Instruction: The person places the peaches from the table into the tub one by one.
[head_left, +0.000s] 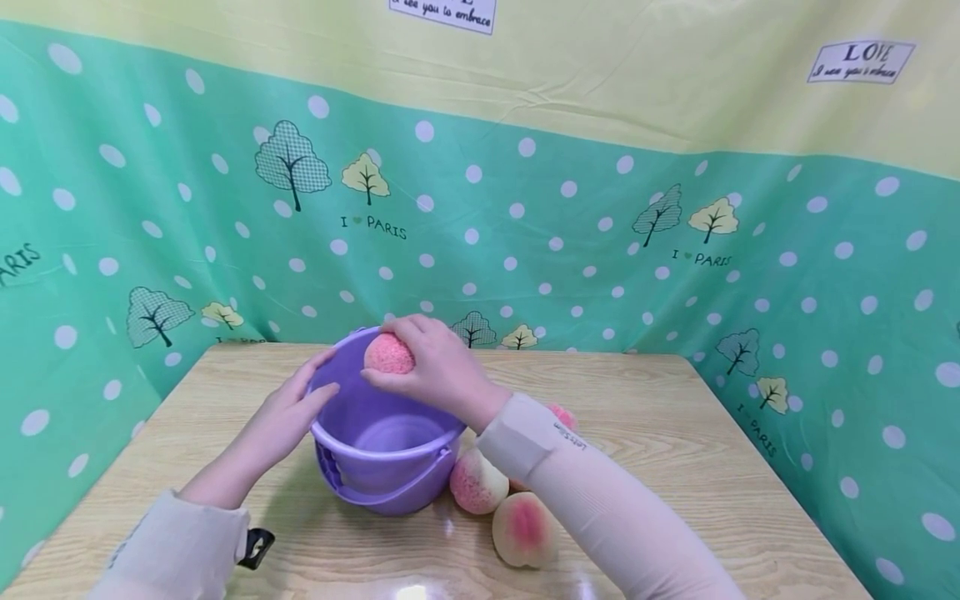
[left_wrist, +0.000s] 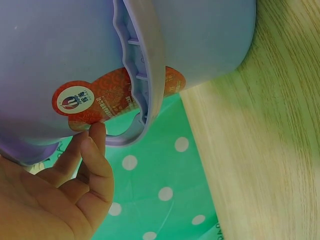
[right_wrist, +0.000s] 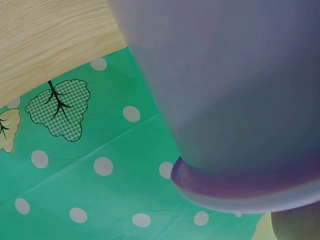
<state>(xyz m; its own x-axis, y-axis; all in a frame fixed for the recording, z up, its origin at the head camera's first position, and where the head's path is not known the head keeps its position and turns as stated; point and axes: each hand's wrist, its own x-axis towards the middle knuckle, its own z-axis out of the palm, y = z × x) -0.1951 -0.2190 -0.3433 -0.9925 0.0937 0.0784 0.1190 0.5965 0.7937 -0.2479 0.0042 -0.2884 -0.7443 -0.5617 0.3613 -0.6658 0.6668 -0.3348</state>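
one pink peach point(head_left: 387, 355) is held in the right hand point(head_left: 444, 365) at the mouth of the purple bucket point(head_left: 378, 454), whose left rim is gripped by the left hand point(head_left: 283, 419), and is best lowered gently, clear of the far rim.

Smooth plastic bucket point(head_left: 382, 473) — faintly glossy, rough-looking grainy peach point(head_left: 388, 355), shiny wood-grain tabletop point(head_left: 690, 433), creased cloth-like backdrop point(head_left: 510, 225)

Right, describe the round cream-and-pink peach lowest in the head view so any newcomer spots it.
On the pale wood-grain table is a round purple plastic bucket. At its lower right in the head view lies the round cream peach. Unlike the speckled pink-and-white peach beside it, it has one deep-pink patch.
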